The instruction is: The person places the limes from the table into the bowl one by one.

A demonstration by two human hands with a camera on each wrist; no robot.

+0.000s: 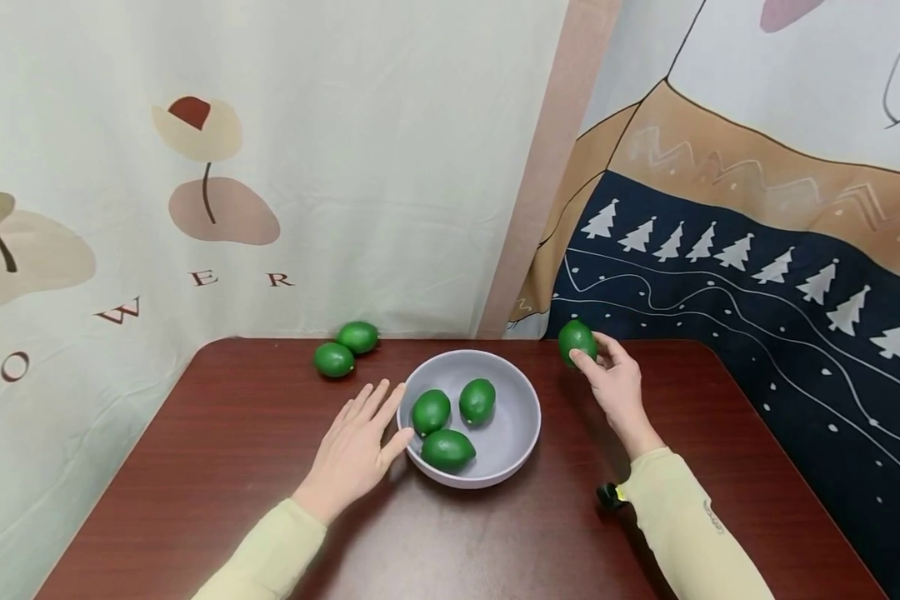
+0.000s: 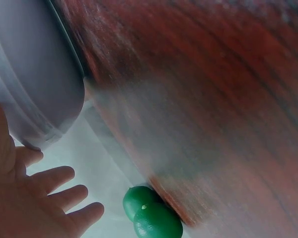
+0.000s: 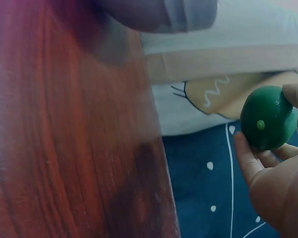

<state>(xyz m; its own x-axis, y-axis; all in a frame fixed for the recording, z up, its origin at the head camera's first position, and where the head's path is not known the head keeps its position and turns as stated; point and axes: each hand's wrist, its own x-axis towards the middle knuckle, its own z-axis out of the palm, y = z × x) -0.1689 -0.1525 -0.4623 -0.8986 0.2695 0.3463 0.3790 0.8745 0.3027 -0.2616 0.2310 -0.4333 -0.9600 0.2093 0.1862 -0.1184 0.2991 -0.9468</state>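
A grey-lavender bowl [image 1: 513, 433] stands mid-table with three green limes in it; one lime [image 1: 448, 451] lies at its near side. Against the bowl's left rim, my left hand [image 1: 354, 454] reaches with straight, spread fingers and grips nothing. My right hand [image 1: 617, 387] pinches another lime [image 1: 577, 342] between thumb and fingers, to the right of the bowl near the table's far edge. In the right wrist view this lime [image 3: 269, 118] shows its pale stem end. Two more limes, a nearer one [image 1: 333, 360] and a farther one [image 1: 357, 337], touch each other at the back left.
The dark red-brown wooden table [image 1: 217, 467] ends at the back against a pale curtain [image 1: 390, 167] with flower prints. A navy and tan cloth [image 1: 667, 258] with printed trees hangs at the right. A small black device [image 1: 610, 497] is by the right sleeve.
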